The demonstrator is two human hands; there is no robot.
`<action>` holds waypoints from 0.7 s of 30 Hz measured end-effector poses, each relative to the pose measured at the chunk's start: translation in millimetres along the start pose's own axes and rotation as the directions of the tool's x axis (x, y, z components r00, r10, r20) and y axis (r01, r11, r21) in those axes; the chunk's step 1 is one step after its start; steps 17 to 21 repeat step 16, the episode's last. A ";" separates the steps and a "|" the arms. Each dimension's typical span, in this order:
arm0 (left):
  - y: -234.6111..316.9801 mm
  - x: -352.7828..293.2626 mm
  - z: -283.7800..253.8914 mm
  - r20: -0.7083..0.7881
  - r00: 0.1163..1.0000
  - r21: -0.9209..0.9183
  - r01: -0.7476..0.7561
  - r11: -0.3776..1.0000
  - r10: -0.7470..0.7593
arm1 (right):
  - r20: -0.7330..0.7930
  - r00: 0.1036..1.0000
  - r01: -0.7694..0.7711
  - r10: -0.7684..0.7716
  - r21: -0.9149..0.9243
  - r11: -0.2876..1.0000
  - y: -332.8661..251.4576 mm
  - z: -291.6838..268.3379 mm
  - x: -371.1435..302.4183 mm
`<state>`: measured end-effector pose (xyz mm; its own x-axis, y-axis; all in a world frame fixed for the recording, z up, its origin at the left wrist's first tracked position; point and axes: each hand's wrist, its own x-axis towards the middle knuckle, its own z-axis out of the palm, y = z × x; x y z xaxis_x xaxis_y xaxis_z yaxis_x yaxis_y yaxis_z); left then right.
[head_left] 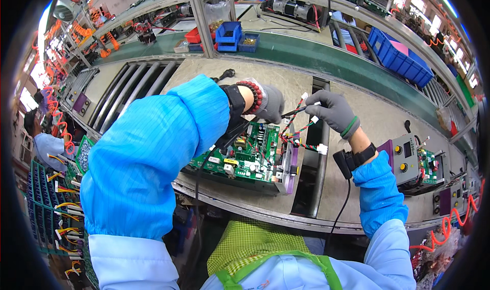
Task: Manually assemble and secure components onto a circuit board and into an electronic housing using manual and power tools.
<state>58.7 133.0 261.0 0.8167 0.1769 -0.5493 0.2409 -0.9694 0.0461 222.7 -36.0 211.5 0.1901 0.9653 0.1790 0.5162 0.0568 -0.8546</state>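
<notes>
Both my hands wear grey gloves and are raised over the right end of a metal-cased device with a green circuit board (258,170). My left hand (271,105) is closed, its fingers curled round a thin black cable (295,111). To its right, my right hand (334,112) pinches the other visible end of that cable, near a small white connector. Below the hands, twisted red, black and green wires (305,146) rise from the board and end in white plugs (322,149). My left forearm and wrist hide the board's far left part.
A second device with a grey panel (407,160) stands on the bench at the right. Metal rollers (320,172) cross the line beside the board. Blue bins (228,34) sit on the green strip behind. Boards with wires (48,208) hang at the left, near another person (48,149).
</notes>
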 end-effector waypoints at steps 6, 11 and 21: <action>-15.3 -0.8 11.8 0.066 0.997 -0.252 0.056 0.966 -0.040 | -0.040 0.988 0.153 -0.149 0.117 0.981 -26.3 23.8 7.3; -21.6 -17.1 6.4 0.110 0.994 -0.359 0.055 0.932 -0.016 | 0.228 0.963 0.202 -0.144 -0.253 0.946 -73.2 23.3 40.7; -22.9 -18.3 14.2 0.028 0.997 -0.452 -0.056 0.890 0.078 | 0.489 0.865 0.290 0.118 -0.676 0.677 -101.2 26.0 54.5</action>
